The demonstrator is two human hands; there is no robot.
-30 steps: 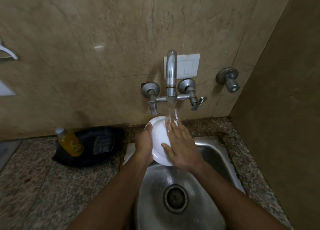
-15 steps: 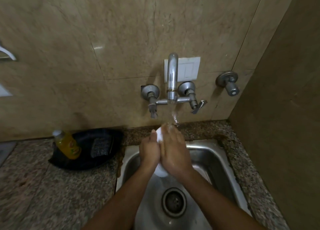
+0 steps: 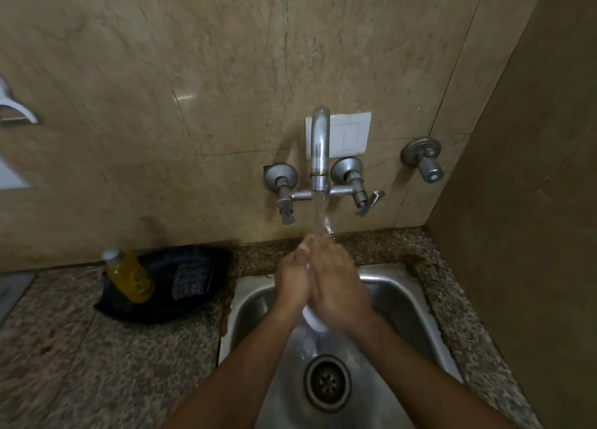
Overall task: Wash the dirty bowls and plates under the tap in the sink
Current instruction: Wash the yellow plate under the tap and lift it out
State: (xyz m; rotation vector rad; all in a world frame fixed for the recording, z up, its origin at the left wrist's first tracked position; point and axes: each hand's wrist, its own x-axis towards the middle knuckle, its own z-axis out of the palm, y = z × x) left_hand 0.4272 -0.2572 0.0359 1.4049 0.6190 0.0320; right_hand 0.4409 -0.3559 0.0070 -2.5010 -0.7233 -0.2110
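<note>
- A tan stone wall (image 3: pixel 200 73) stands behind a speckled stone desk (image 3: pixel 80 348) with a steel sink (image 3: pixel 394 293) set in it.
- A small white bowl (image 3: pixel 315 320) is held over the sink, right under the tap (image 3: pixel 319 150). Only its lower edge and a thin strip near the top show between the two hands.
- The left hand (image 3: pixel 292 283) lies against the left side of the bowl. Its fingers point up toward the water.
- The right hand (image 3: pixel 336 286) lies flat over the right side of the bowl, fingers fairly straight. It looks blurry.
- I cannot tell how tightly either hand holds the bowl, but the bowl sits pressed between them.
- Water (image 3: pixel 321 221) runs down from the tap onto the fingertips.
- The drain (image 3: pixel 328 383) is below the hands, at the bottom of the sink.
- A white switch plate (image 3: pixel 350 134) is on the wall behind the tap. A round metal knob (image 3: pixel 424 160) is to its right.
- To the left, on the desk, a black tray (image 3: pixel 161 309) holds a yellow bottle (image 3: pixel 130 275) and a dark scrub pad (image 3: pixel 190 280).
</note>
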